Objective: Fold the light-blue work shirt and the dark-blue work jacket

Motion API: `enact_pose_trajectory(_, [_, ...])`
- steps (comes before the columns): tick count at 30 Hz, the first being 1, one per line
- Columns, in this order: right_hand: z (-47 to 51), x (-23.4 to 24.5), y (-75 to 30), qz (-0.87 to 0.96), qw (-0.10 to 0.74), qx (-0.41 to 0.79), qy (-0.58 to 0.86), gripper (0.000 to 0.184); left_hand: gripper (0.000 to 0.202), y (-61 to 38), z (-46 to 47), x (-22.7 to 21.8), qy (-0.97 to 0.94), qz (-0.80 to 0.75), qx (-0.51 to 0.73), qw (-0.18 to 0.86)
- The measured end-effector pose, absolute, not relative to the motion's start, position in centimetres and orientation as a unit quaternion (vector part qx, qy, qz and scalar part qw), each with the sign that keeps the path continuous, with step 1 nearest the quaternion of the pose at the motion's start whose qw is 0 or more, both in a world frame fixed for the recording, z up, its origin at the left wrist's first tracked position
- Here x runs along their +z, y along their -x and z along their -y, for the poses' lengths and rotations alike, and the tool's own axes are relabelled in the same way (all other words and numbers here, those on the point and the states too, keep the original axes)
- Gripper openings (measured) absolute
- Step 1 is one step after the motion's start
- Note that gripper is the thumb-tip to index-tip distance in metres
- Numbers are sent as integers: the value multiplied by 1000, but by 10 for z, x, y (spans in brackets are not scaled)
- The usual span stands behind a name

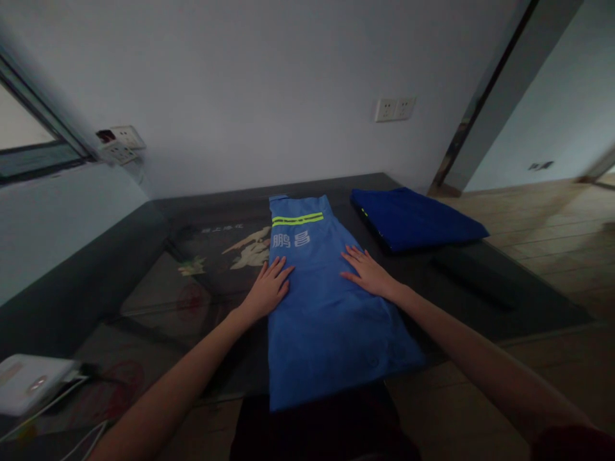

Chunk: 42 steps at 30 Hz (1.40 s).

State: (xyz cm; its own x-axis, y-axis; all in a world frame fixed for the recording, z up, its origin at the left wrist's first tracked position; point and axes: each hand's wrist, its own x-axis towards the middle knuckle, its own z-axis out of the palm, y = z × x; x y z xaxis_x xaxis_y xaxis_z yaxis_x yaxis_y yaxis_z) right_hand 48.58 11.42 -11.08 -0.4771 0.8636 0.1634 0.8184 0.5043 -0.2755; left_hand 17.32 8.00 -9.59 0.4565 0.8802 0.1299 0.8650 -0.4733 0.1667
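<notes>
A blue work garment lies folded lengthwise on the dark glossy table, its lower end reaching past the front edge. Near its far end it carries a yellow-green reflective stripe and white printed characters. On its left edge rests my left hand, fingers stretched out. My right hand lies flat on the garment's right side, fingers spread. Neither hand grips the cloth.
To the right lies a darker blue folded garment, with a dark flat object in front of it. A white device with cables sits at the near left. Wall sockets are set above the table's back edge.
</notes>
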Motion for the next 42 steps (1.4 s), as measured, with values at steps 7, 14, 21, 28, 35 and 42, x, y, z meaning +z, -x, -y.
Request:
enact_pose_trajectory(7, [-52, -93, -498, 883, 127, 152, 425, 68, 49, -179, -3, -75, -923, -366, 64, 101])
enact_pose_trajectory(14, [-35, -100, -509, 890, 135, 115, 420, 57, 52, -179, 6, -85, -936, -339, 31, 89])
enact_pose_trajectory(21, [-29, -101, -510, 896, 145, 79, 411, 54, 53, -182, 6, -84, -938, -336, 22, 78])
enact_pose_trajectory(28, [-27, -97, -509, 895, 176, 97, 398, 51, 45, -181, 11, -86, -927, -355, 82, 86])
enact_pose_trajectory(35, [6, -72, -543, 833, 267, 201, 442, 42, 60, -142, 42, -65, -937, -300, 109, 141])
enact_pose_trajectory(42, [55, -67, -556, 907, 119, 173, 365, 82, 78, -149, 68, -76, -942, -316, 72, 86])
